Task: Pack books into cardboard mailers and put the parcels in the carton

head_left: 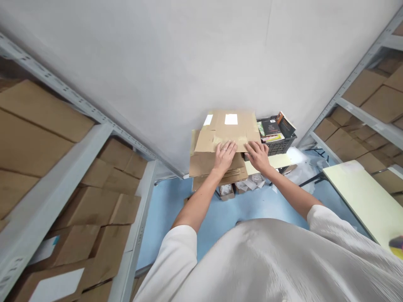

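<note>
A flattened cardboard box point(236, 131) with white labels and strips of tape lies across the top of a pile of flattened cardboard point(203, 165). My left hand point(224, 156), wearing a ring, has its fingers bent over the near edge of the top sheet. Close by on the right, my right hand point(258, 155) grips the same edge near its corner. Both thumbs are mostly hidden from view. Just beyond my right hand is a black plastic crate point(280, 146) holding several books point(271, 129).
Grey metal shelves with cardboard boxes stand left point(91, 165) and right point(362, 110). A pale table point(359, 188) is at the right. Small boxes with white packing material point(226, 191) sit on the blue floor point(170, 209). A white wall point(176, 63) rises behind the pile.
</note>
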A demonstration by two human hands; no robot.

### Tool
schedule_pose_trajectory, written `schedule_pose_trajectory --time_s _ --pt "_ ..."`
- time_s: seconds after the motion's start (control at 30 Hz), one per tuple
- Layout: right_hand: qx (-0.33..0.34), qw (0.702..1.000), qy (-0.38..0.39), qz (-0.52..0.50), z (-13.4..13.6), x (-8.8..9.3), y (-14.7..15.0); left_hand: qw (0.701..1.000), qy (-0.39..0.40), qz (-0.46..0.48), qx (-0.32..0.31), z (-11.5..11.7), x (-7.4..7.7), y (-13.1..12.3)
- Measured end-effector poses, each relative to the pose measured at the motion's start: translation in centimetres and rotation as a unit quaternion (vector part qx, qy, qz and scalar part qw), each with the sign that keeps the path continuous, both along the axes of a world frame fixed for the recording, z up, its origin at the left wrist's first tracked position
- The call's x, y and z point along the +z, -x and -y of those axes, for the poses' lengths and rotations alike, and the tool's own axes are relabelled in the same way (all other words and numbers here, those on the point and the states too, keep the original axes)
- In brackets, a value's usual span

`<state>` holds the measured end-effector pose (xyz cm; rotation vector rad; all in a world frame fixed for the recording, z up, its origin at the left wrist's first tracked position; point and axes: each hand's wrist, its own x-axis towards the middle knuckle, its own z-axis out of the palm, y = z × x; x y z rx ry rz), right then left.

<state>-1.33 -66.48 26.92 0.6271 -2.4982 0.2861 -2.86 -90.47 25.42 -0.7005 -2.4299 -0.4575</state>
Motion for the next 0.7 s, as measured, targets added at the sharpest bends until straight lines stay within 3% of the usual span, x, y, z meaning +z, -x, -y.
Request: schedule_pose_trajectory --time_s 0.17,0.3,0.53,0.7 --pt "-0.066 0.998 0.005 -0.014 -6.1 0.0 -1.1 0.997 0.010 -0.013 -0.073 -6.5 0.8 1.6" --pt "-0.126 0.992 0.016 -0.013 -12.6 -0.2 -2.8 0.990 0.026 -0.016 -0.136 -13.6 1.5 2.7" --pt "-0.229 0.973 0.024 0.029 -27.1 0.0 -9.1 0.961 0.061 -0.004 -0.269 -30.4 2.7 2.0" --pt "-0.283 0.957 0.022 0.056 -36.9 -0.5 -15.3 0.932 0.073 0.013 -0.356 -42.6 1.8 -0.4"
